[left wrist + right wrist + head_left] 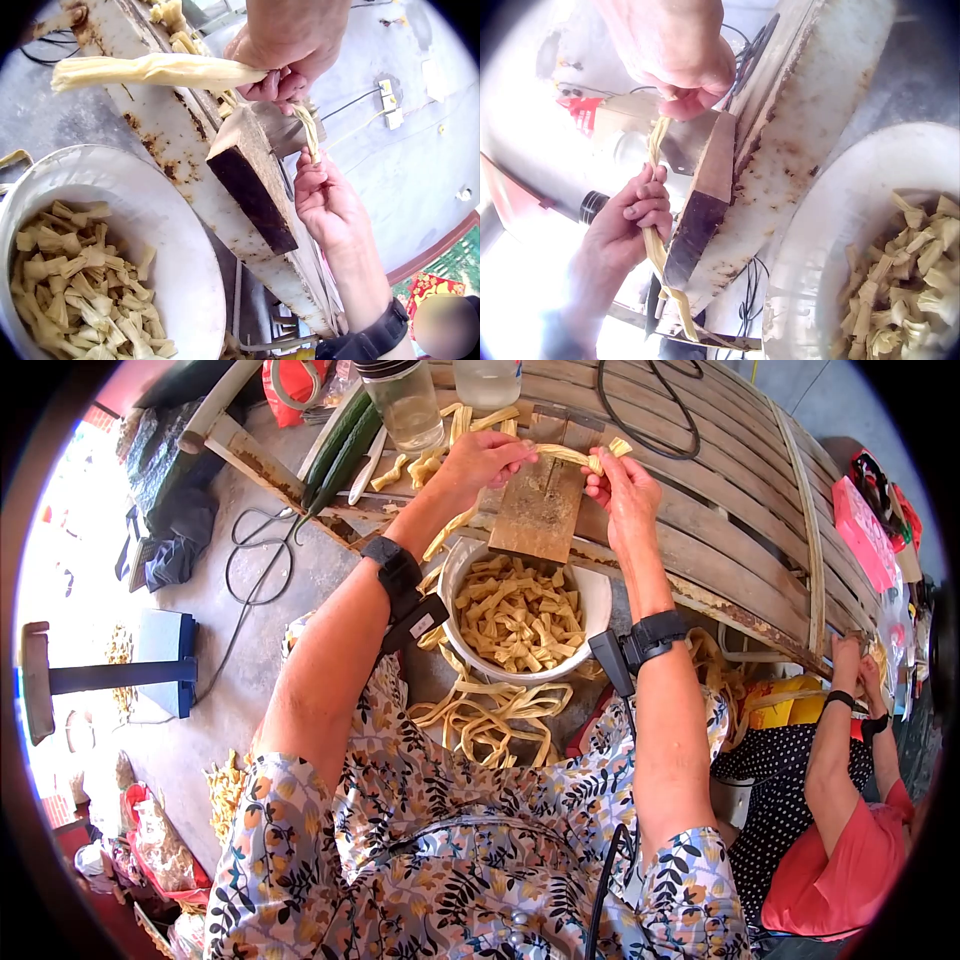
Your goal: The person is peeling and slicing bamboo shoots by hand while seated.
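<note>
A pale yellow tofu-skin strip stretches between both hands above a wooden board. The left hand pinches it on the left, and its loose tail hangs out past that hand in the left wrist view. At the other end, the right hand grips the strip beside a knot, with a short end sticking out beyond the fingers. Below the board stands a white bucket holding many knotted pieces of the same yellow stuff.
Long untied strips hang by the bucket. The slatted table has a rusty front edge. Cucumbers, a jar and a black cable lie around the board. Another person sits at the right.
</note>
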Demonstrator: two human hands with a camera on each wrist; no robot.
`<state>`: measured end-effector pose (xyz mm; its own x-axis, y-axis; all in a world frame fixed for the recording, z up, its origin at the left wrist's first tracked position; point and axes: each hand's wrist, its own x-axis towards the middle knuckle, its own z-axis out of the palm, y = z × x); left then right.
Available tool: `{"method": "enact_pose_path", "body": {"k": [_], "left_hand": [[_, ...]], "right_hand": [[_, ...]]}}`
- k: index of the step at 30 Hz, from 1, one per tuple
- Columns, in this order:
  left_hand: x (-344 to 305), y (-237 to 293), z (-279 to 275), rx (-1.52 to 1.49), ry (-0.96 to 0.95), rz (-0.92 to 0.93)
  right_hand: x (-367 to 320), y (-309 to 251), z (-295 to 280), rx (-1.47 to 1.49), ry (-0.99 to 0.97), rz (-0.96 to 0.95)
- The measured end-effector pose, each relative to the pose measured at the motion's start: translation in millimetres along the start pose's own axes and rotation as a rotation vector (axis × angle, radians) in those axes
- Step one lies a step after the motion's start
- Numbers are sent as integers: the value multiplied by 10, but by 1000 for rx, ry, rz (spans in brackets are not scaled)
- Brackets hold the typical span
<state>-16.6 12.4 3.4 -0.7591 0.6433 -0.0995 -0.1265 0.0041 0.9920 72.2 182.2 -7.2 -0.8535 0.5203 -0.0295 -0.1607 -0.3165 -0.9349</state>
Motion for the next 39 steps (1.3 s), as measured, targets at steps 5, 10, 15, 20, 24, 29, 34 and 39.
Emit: {"method": "enact_pose_path", "body": {"k": [5,10,15,20,24,29,34,39], "left_hand": [[24,-96,17,189,104,50],[-45,-151,-36,124,252,39],[-387,67,-70,-329,-182,-90],[-573,-32,-76,-432,-278,-92],[-674,-102,35,-289,-214,-28],[-836,-98,348,67,-255,114],[-888,-70,251,91,-385,-32],[-865,-166,159,85,-393,-132]], "right_hand": [[41,136,-30,-82,33,1],[-76,87,-182,-203,103,-35],[-507,-163,-142,-256,-133,156],[-860,-86,-308,-755,-373,-67],[-985,-167,-295,-626,-315,-121],[-988,-235,-139,-295,-283,151],[-888,-224,-251,-269,-277,72],[-923,-204,-284,-320,-320,72]]}}
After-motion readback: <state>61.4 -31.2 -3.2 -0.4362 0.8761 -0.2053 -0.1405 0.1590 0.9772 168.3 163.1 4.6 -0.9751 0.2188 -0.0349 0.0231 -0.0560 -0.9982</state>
